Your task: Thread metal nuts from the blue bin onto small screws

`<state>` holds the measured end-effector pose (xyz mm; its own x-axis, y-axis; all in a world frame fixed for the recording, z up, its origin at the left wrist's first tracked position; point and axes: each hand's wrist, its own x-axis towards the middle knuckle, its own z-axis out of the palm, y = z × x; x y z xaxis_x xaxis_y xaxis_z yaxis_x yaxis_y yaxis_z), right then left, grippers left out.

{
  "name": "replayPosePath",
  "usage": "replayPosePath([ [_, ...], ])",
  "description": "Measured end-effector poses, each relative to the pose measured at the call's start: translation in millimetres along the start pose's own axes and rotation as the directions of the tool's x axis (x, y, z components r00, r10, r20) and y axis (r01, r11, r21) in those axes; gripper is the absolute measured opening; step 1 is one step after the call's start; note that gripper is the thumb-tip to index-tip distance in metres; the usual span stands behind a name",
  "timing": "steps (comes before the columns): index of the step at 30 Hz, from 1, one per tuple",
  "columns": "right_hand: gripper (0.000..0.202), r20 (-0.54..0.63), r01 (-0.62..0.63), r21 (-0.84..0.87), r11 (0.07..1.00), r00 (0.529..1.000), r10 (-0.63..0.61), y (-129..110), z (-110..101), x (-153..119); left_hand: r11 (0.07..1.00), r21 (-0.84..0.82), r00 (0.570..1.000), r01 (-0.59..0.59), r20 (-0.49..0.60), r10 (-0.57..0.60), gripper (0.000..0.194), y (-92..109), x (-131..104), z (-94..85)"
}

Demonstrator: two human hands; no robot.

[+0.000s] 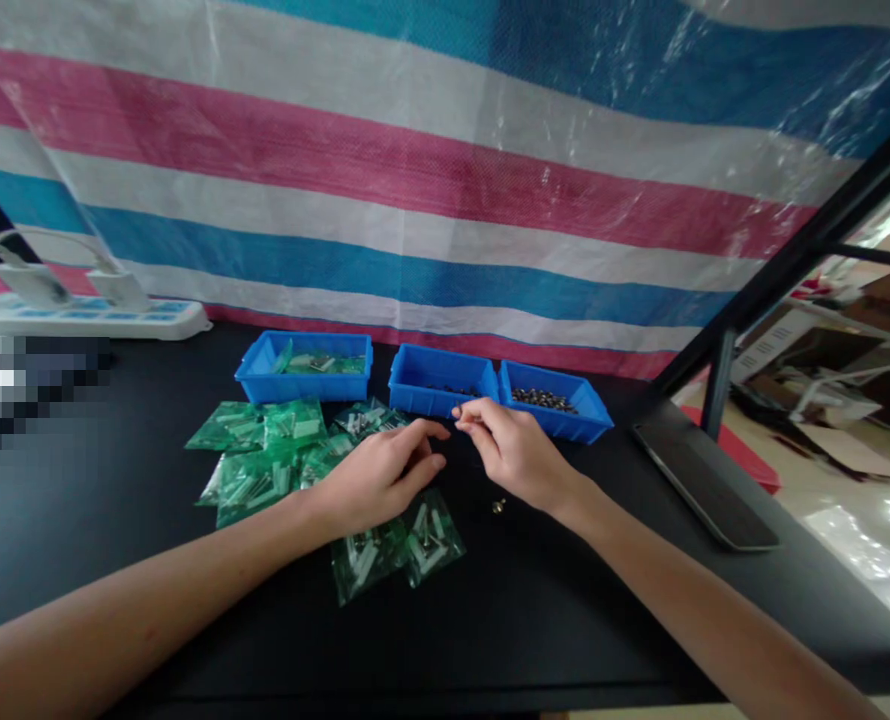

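My left hand (385, 475) hovers over the green plastic bags with thumb and forefinger apart, and nothing shows between them. In front of the middle blue bin (422, 397), my right hand (520, 455) is pinched at the fingertips around something small and dark that I cannot make out. Beneath and left of my left hand lie several green bags (261, 485) with white plugs and metal screws inside. Two such bags (434, 540) sit nearer to me. A small shiny metal part (498, 507) rests on the black table below my right hand.
The right blue bin (591, 425) contains many small metal parts; the left blue bin (254, 378) has green bags in it. A phone (700, 485) lies at the right. A white power strip (182, 318) with chargers stands back left, before a striped sheet (385, 240).
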<state>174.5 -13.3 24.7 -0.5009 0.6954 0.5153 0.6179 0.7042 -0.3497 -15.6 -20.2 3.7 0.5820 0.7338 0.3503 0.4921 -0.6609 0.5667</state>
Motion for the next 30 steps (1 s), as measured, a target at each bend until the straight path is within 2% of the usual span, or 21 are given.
replayPosePath([
  [3, 0.01, 0.088, 0.034, 0.053, 0.998, 0.995, -0.039, -8, 7, -8, 0.996, -0.078, 0.996, 0.031, -0.077, -0.037, 0.019, -3, 0, 1.8],
  [9, 0.011, 0.079, -0.017, 0.104, 0.994, 0.997, 0.009, -16, 12, -10, 0.982, -0.184, 0.987, 0.035, -0.148, -0.063, 0.024, -5, 2, 4.1],
  [12, 0.01, 0.1, -0.034, 0.166, 0.986, 0.995, 0.018, -20, 13, -12, 0.983, -0.178, 0.992, 0.047, -0.104, -0.066, 0.014, -4, 4, 2.5],
  [15, 0.018, 0.07, -0.066, 0.245, 0.967, 0.996, 0.05, -21, 14, -13, 0.983, -0.168, 0.994, 0.077, -0.07, -0.089, 0.016, -5, 5, 1.2],
  [19, 0.02, 0.02, -0.081, 0.312, 0.947, 0.997, 0.079, -17, 17, -14, 0.97, -0.209, 0.986, 0.126, -0.085, -0.147, 0.017, -7, 5, 1.3],
  [24, 0.024, -0.025, 0.003, 0.221, 0.975, 1.0, 0.003, -13, 20, -16, 0.958, -0.241, 0.98, 0.157, -0.079, -0.181, 0.02, -9, 6, 2.5],
  [30, 0.015, -0.044, 0.048, 0.133, 0.99, 0.998, -0.042, -10, 19, -15, 0.952, -0.245, 0.977, 0.186, -0.054, -0.205, 0.021, -8, 7, 3.6],
])
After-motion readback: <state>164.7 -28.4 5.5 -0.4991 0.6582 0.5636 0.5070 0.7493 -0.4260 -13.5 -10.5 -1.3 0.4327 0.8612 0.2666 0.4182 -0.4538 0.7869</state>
